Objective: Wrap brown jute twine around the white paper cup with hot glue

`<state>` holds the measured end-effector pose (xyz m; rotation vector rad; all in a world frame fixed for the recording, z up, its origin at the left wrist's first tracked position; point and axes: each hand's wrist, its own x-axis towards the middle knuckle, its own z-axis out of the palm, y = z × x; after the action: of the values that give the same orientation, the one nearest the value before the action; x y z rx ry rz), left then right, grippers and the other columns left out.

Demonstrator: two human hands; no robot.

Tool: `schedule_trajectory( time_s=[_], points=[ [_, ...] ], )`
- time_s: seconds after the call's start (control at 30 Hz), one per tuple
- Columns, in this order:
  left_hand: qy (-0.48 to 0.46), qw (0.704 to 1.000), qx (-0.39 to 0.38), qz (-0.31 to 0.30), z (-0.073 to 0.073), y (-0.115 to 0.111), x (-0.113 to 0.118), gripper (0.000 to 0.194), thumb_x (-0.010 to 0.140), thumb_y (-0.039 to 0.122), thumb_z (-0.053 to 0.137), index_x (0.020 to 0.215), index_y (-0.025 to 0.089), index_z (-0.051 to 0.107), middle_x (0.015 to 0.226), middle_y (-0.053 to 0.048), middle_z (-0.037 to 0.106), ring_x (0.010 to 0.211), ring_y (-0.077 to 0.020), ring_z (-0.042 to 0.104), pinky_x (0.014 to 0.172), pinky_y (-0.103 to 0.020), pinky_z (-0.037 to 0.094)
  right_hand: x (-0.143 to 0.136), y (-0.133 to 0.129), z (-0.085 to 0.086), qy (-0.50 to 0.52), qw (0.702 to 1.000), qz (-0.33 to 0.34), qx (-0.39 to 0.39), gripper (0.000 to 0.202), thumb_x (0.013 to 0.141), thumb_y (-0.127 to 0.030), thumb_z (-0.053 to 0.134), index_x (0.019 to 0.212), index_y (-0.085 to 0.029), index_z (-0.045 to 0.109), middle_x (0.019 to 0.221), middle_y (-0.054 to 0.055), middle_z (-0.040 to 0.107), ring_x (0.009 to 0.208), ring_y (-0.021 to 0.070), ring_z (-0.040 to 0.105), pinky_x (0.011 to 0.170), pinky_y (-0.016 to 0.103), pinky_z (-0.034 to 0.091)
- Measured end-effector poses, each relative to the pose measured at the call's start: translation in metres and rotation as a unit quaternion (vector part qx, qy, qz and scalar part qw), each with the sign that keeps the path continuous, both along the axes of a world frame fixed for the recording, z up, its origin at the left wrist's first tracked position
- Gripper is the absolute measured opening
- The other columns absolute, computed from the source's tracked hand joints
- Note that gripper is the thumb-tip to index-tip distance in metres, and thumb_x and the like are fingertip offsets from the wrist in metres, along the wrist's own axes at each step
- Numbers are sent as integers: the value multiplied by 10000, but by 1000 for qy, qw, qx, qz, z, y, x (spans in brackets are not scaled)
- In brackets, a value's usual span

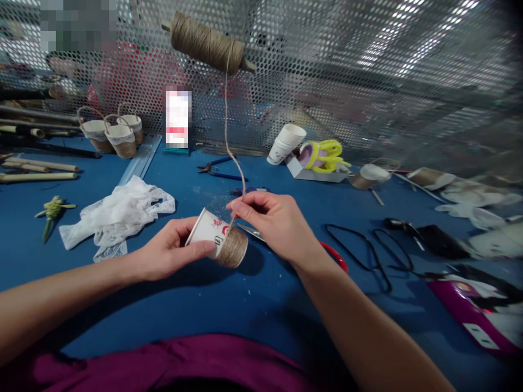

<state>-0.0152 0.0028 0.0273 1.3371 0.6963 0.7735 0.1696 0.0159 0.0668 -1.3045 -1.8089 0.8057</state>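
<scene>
A blue tabletop (196, 310) spans the frame, backed by a grey perforated metal panel (318, 71) across the top. A crumpled heap of white lace fabric (126, 212) lies at left of centre, and a thick spool of brown twine (204, 43) hangs at upper centre.

The right hand (273, 223), at centre, has thumb and forefinger pinched narrowly on the twine. The left hand (167, 253) curls around a white printed paper cup (204, 231), thumb along its side. That cup is just below centre, tilted, rim toward the upper left.

At upper left stand three small twine-covered cups with lace trim and looped handles (121, 142); these look finished. The held cup seems about half covered: a tight brown twine band (233, 247) rings its base end, while the printed rim end is bare and has neither lace nor handle. A single thin twine strand (227, 120) runs from the spool down to it, uncut.
</scene>
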Motion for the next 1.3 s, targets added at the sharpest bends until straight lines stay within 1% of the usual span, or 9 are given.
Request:
schedule_trajectory(
  time_s=[0.17,0.27,0.4,0.6,0.9,1.13,1.3],
  points=[
    [3,1000,-6,6,-1,1,0,204,730,235,591,905,130,606,826,-36,632,716,-131,532,697,-236,416,0,-2,1,3,1000,-8,13,167,747,-293,591,678,-148,634,644,-2,643,614,108,568,611,237,460],
    [0,1000,-1,2,-2,1,-1,193,735,225,588,902,131,605,818,-31,628,714,-124,528,691,-224,412,-1,-1,-1,-3,1000,-9,13,168,747,-299,590,692,-147,637,651,2,644,615,113,566,604,244,458],
    [-5,1000,7,1,-1,0,-1,154,740,199,580,877,132,601,765,-11,611,665,-100,505,640,-196,400,-2,0,-2,-8,1000,-1,1,165,749,-293,586,706,-144,641,652,2,645,610,109,563,592,237,451],
    [0,999,32,5,1,0,-1,134,735,209,583,841,128,596,714,-5,590,602,-93,472,584,-196,387,-3,-1,-3,-10,1000,11,-21,171,752,-297,578,716,-143,643,656,-3,636,582,94,540,534,216,417],
    [-3,998,70,-1,-2,-2,-4,155,761,218,567,894,144,596,767,-7,591,630,-93,471,600,-188,388,-3,-1,-5,8,999,32,-43,171,754,-292,569,701,-141,627,660,-5,623,583,90,525,545,217,412],
    [-11,996,83,-8,-1,-2,-5,134,768,194,556,889,151,593,780,0,585,638,-84,469,618,-185,392,-3,-1,-6,13,998,36,-51,170,750,-304,575,709,-146,622,676,-2,631,597,92,533,564,225,421],
    [-3,996,88,-1,-1,0,-4,138,755,194,560,878,145,600,779,-7,590,638,-93,471,612,-195,393,-4,0,-9,13,998,36,-52,178,746,-317,576,705,-149,620,683,2,636,599,98,537,563,231,426]
  ],
)
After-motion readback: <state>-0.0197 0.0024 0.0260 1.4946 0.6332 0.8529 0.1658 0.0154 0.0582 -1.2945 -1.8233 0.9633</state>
